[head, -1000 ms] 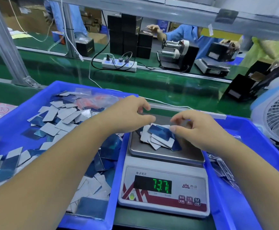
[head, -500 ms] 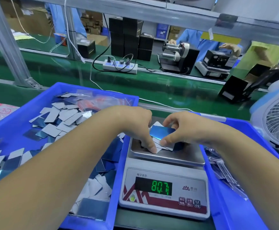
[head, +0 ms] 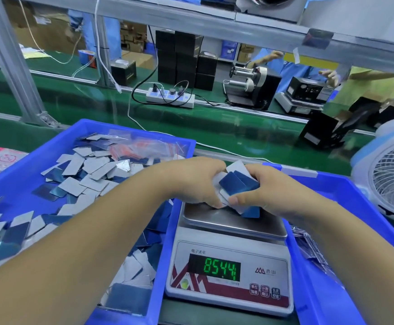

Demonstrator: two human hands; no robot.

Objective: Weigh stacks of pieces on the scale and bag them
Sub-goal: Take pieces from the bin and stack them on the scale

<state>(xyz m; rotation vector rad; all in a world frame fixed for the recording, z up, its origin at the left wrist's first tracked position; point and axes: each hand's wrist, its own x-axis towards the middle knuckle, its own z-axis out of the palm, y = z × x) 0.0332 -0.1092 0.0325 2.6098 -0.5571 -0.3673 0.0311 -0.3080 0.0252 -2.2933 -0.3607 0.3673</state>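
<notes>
Over the scale's [head: 230, 266] steel pan, both hands are gathering a bunch of pieces [head: 237, 184]. Left hand [head: 198, 181] is curling its fingers round the bunch's left side, thumb tip pinching at the lower edge. Right hand [head: 268, 187] is closing in from the right, thumb meeting the left thumb at the front, fingers wrapping the far side. Bunch is sitting between the 2 hands, blue faces up, white backs fanning out at top & bottom; a blue corner is poking out under the right hand, touching or just above the pan, can't tell which. Green digits on the display are glowing but smearing, approx 854 w/ a last digit unclear.

Scale is sitting on the green worktop [head: 214, 137] between 2 blue bins. Left bin [head: 135, 125] is holding loose pieces [head: 74, 174], blue & grey-white, scattered flat, plus clear zip bags [head: 144, 146] w/ red print at its far side. Right bin [head: 346, 184] is holding more clear bags [head: 313, 247] along its left wall, partly hiding under the right forearm. White fan [head: 393, 174] is standing just beside the right bin's far corner. Further back: power strip [head: 170, 97] w/ plugs, black boxes [head: 184, 59] stacking up, and another person's blue sleeve beyond the rail.
</notes>
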